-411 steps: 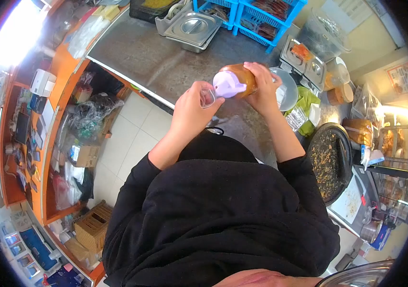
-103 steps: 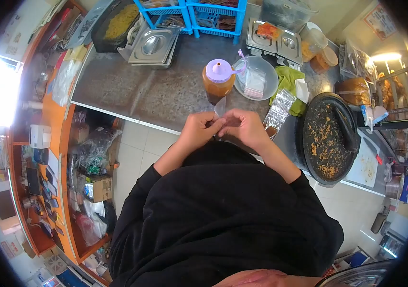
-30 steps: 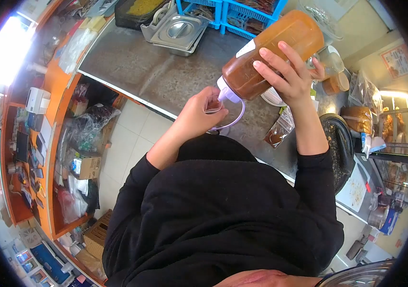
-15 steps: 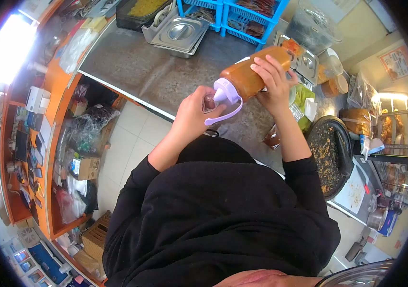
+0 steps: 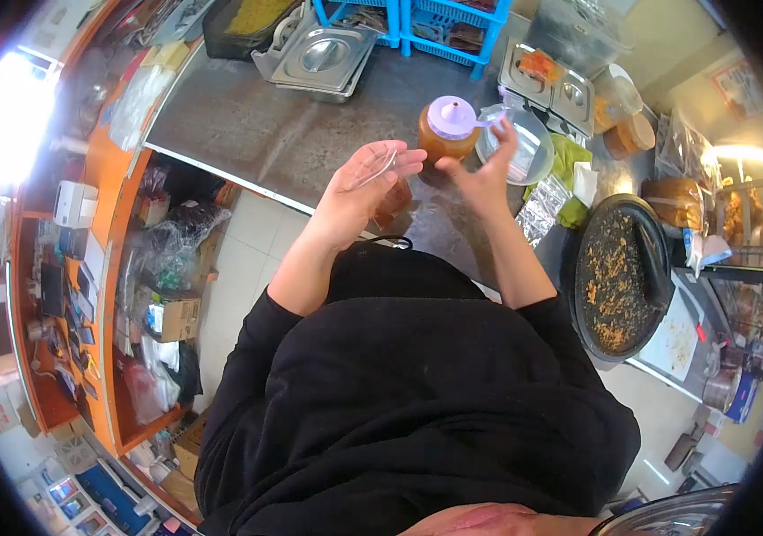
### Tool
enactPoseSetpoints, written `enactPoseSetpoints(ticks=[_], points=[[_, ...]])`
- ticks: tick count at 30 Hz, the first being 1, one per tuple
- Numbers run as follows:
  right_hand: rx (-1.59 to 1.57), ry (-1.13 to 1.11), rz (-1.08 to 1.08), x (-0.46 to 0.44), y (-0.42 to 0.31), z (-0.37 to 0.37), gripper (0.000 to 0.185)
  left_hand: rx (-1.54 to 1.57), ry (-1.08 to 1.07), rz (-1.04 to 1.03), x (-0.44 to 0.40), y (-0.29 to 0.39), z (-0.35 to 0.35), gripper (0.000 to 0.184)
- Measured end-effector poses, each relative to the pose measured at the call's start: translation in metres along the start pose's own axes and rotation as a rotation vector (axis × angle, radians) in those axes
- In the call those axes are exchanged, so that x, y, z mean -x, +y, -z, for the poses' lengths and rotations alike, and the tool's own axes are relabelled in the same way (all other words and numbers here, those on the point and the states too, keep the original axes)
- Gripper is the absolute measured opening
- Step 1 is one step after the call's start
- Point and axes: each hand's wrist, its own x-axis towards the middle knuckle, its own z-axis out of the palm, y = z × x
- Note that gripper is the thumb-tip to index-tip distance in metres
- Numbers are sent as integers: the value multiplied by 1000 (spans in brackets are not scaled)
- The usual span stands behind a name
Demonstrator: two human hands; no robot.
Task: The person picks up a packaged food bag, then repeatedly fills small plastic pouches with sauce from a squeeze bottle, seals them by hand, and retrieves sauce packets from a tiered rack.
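Observation:
My left hand is closed on a small clear plastic bag, its curved mouth showing over the fingers. Something orange-brown shows just below that hand; I cannot tell whether it is the bag's filled lower end. A squeeze bottle of orange-brown sauce stands upright on the counter, its lilac nozzle cap uppermost and the cap strap sticking out to the right. Close against the bottle's right side, my right hand is open, thumb and fingers apart. A clear round tub lies behind it.
Blue baskets and a lidded steel pan stand at the back. To the right are steel containers, crumpled foil, a green cloth and a large black pan with crumbs. Orange shelving stands left.
The bottle, earlier tilted with its nozzle at the bag, now stands upright on the counter. My right hand has let go of its body. My left hand still has the bag.

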Motion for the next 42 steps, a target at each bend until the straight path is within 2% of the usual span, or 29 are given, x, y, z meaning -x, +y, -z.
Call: enactPoseSetpoints(ticks=[1,4,5,7,8,9,13,16,19,22,25,31,34,37,40,41,42], points=[[-111,158,65,-1,-7,6,76,-8,-47,3,-1,0,-1,38],[-362,-144,-84,12,-35,26,50,-85,-199,-4,0,-1,-11,48],[-497,-389,-235,8,-60,36,27,-151,-253,-23,2,-1,-18,51],[-671,-476,-305,25,-61,36,21,-328,-349,-27,1,-4,-23,58],[-759,-520,-337,31,-60,38,19,-306,-314,-22,0,-4,-27,55],[-803,-472,-442,28,-64,45,10,-284,-277,-15,-1,-3,-33,52],[-785,-351,-473,24,-63,62,9,-322,-60,88,-4,-15,-28,31],[-844,-312,-460,26,-61,75,10,-416,-10,-45,-5,-28,-36,14],[-841,-272,-481,31,-62,82,11,-637,-13,-137,-7,-32,-45,10],[-565,-324,-381,33,-56,91,11,-525,-32,-151,-10,-39,-57,8],[-547,-297,-431,39,-62,102,10,-647,-86,-155,-11,-45,-65,8],[-493,-143,-494,77,-29,118,10,-624,-123,-76,-22,-87,-61,9],[-328,-95,-569,94,-14,134,7,-727,-204,57,-31,-102,-69,10],[-301,-125,-878,104,13,150,6,-672,-366,402,-56,-139,-67,23],[33,-51,-951,117,55,150,9,-781,-393,222,-71,-195,-68,42],[136,40,-708,127,75,146,16,-806,-384,199,-76,-205,-74,47],[195,80,-647,131,91,143,16,-831,-374,180,-78,-212,-80,53]])
